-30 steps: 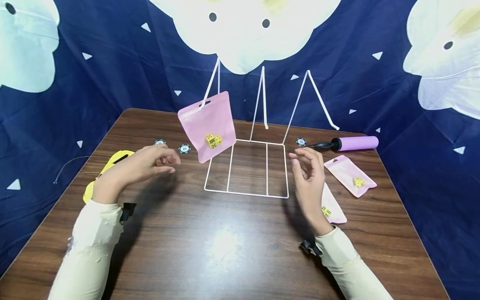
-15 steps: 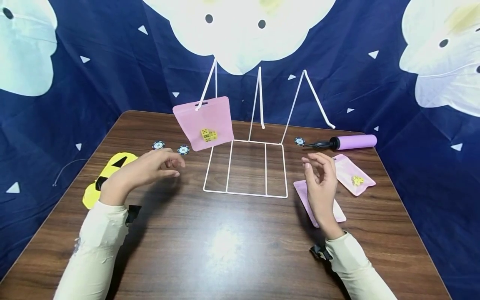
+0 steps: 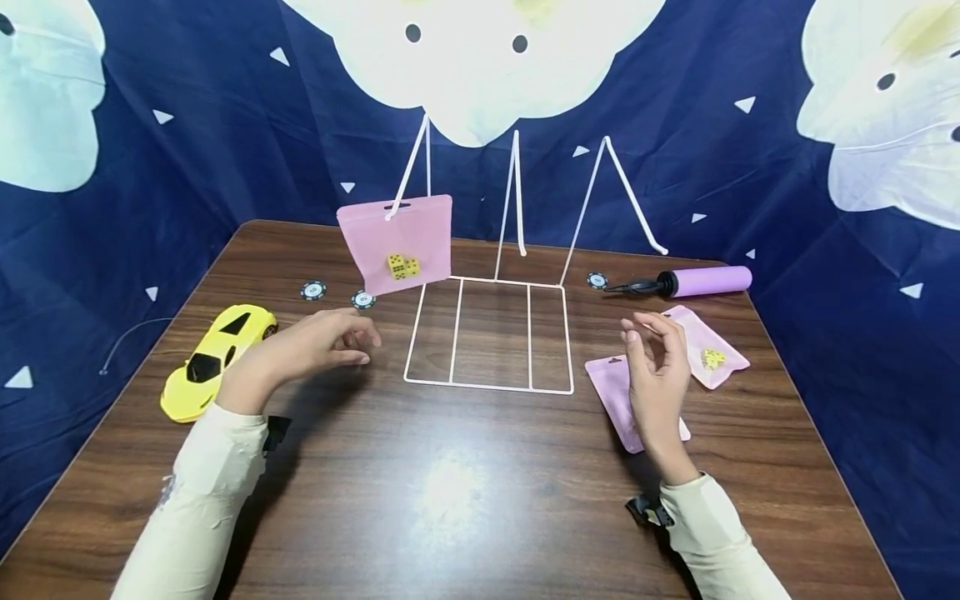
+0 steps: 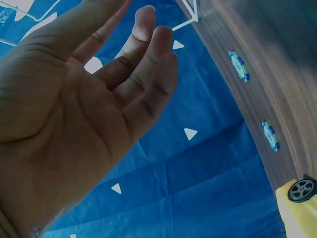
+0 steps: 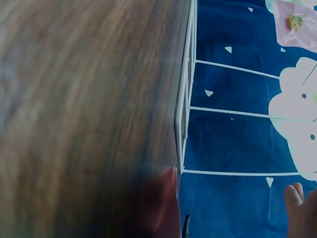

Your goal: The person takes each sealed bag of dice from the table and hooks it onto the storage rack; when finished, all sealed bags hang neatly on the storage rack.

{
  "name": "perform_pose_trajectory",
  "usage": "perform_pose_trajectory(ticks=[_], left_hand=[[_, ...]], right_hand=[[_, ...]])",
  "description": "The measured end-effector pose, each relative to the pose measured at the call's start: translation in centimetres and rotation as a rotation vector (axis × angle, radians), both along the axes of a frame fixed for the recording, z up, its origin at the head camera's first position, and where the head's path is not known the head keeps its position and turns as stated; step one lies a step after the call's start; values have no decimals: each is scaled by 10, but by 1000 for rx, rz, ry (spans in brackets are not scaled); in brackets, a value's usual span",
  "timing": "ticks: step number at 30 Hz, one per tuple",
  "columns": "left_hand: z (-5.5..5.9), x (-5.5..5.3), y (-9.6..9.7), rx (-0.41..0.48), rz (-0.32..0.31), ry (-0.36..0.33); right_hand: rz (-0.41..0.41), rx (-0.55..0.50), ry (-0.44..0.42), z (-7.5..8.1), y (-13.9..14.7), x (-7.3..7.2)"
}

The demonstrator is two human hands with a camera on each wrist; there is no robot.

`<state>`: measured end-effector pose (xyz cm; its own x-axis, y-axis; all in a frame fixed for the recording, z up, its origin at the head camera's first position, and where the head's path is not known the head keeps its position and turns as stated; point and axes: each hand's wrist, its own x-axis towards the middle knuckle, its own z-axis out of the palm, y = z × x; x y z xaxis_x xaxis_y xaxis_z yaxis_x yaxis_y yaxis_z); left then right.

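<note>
A pink zip bag with yellow dice inside hangs from the left arm of a white wire rack. My left hand hovers between the yellow toy car and the rack, fingers loosely bent, palm bare in the left wrist view. On the other side, my right hand holds nothing, its fingers bent above a flat pink bag, which it partly hides. Just beyond lies another pink bag with yellow dice. In the right wrist view a blurred pink patch, probably that nearer bag, shows low down.
Two poker chips lie left of the rack, and one more chip lies right of it. A purple hand pump rests at the back right. The rack's middle arm and right arm bear nothing.
The hanging bag has swung and settled lower and straighter on its arm. My right hand has shifted right over the nearer flat bag; my left hand has moved slightly right, uncovering more of the car.
</note>
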<state>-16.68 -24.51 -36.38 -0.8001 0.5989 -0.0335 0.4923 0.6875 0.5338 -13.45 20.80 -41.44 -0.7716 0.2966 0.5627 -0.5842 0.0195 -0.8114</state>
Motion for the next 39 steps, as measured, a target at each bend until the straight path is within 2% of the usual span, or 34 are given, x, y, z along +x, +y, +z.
perform_pose_trajectory(ticks=[7, 14, 22, 27, 29, 32, 34, 36, 39], left_hand=[[-4, -3, 4, -2, 3, -28], [-10, -6, 7, 6, 5, -76], [-17, -7, 13, -7, -17, -99], [-31, -13, 10, 44, -95, -99], [-52, -23, 1, 106, -155, -75], [-58, -24, 0, 137, -181, -75], [-57, -23, 3, 133, -172, -102], [-40, -15, 13, 88, -127, -135], [-33, -11, 19, 51, -96, -154]], right_hand=[[-30, -25, -1, 0, 4, -2], [-11, -15, -23, -1, 5, -2], [-50, 9, -107, -1, 9, 1], [-66, 13, -134, 0, 12, 1], [-71, 19, -144, -1, 13, 1], [-86, 37, -167, -3, 14, 1], [-97, 47, -178, -4, 16, 2], [-107, 57, -183, -5, 17, 2], [-115, 67, -178, -4, 19, 3]])
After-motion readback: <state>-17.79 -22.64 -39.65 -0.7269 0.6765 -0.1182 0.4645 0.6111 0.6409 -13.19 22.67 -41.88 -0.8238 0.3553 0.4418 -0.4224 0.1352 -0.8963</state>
